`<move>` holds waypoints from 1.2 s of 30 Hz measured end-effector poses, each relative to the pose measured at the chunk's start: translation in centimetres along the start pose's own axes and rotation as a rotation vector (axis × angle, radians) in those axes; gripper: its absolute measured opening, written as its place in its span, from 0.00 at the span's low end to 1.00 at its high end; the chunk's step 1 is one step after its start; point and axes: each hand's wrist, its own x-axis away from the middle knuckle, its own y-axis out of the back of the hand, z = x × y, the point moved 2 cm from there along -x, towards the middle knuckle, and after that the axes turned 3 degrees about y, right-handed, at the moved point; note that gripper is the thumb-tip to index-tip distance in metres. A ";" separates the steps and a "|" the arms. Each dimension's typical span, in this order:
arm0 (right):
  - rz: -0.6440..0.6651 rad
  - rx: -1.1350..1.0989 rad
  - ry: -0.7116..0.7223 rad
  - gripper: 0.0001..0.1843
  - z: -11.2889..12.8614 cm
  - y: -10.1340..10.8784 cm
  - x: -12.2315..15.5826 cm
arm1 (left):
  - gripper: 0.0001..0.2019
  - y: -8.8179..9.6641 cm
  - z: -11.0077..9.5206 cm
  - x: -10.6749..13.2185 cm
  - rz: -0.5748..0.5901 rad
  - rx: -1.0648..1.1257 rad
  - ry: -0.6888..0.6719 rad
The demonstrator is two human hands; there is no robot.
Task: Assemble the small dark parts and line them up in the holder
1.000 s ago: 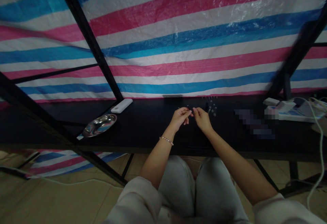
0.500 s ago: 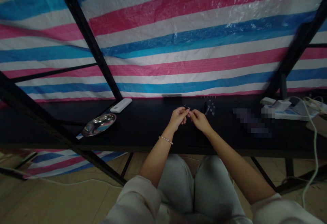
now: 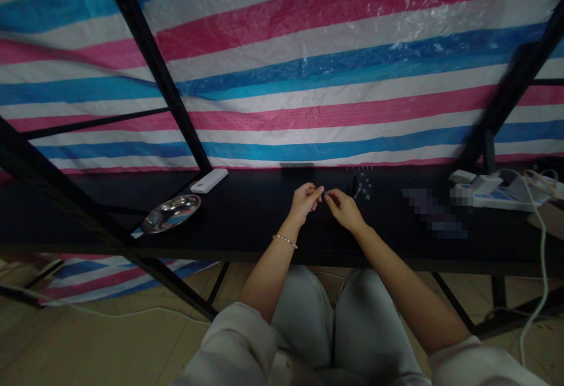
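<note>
**Left hand:** The left hand is raised over the black table, just left of frame centre, half closed, with its fingers curled and its thumb and forefinger drawn together in a pinch. Anything held there is too small to make out, so I cannot tell.

**Right hand:** The right hand is just right of centre, also half closed, its thumb and forefinger close together. Its fingertips are just beside those of the left hand. I cannot tell whether they hold anything.

**Nearest pieces:** A small group of transparent pieces lies on the table's far side, just up and right of the right hand. A dark upright piece stands at their left. Their exact kind is too small to tell.

**Left wrist:** A beaded bracelet circles it.

**Table, left:** A shallow steel dish sits near the front, with a white oblong box behind it.

**Table, right:** A pixelated patch hides part of the tabletop. Further right are a white power strip and a white cable.

**Behind:** A pink, blue and white striped tarpaulin hangs behind a black metal frame.

**Below:** Grey trousers show at the lower centre, over a tiled floor.
</note>
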 end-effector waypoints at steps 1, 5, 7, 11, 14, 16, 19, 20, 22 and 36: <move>-0.011 0.001 0.019 0.13 -0.1 0.0 0.0 | 0.15 0.0 0.0 0.0 0.001 -0.004 0.000; -0.020 0.029 0.063 0.12 -0.3 -0.1 -0.2 | 0.16 0.1 0.4 -0.1 0.005 -0.039 0.004; -0.004 0.050 0.055 0.11 -0.4 -0.2 -0.2 | 0.16 0.1 0.5 -0.2 -0.009 -0.060 -0.005; 0.040 0.102 0.010 0.08 -0.9 -0.4 -0.1 | 0.15 0.3 0.5 -0.4 -0.117 -0.056 -0.044; 0.059 0.114 -0.040 0.08 -1.2 -0.5 -0.1 | 0.14 0.5 0.4 -0.4 -0.173 -0.053 -0.057; 0.039 0.112 -0.084 0.08 -1.2 -0.4 -0.1 | 0.14 0.6 0.4 -0.5 -0.169 -0.050 -0.049; -0.022 0.097 -0.137 0.09 -1.3 -0.1 -0.1 | 0.14 0.5 0.5 -0.5 -0.131 -0.065 -0.029; -0.045 0.086 -0.152 0.09 -1.3 0.1 -0.1 | 0.14 0.5 0.6 -0.4 -0.110 -0.078 -0.026; -0.082 0.052 -0.192 0.10 -1.6 0.6 -0.2 | 0.13 0.3 0.7 -0.4 -0.059 -0.104 -0.021; 0.200 0.111 -0.517 0.08 -7.2 8.4 1.7 | 0.12 0.0 1.6 -0.5 0.076 -0.239 0.022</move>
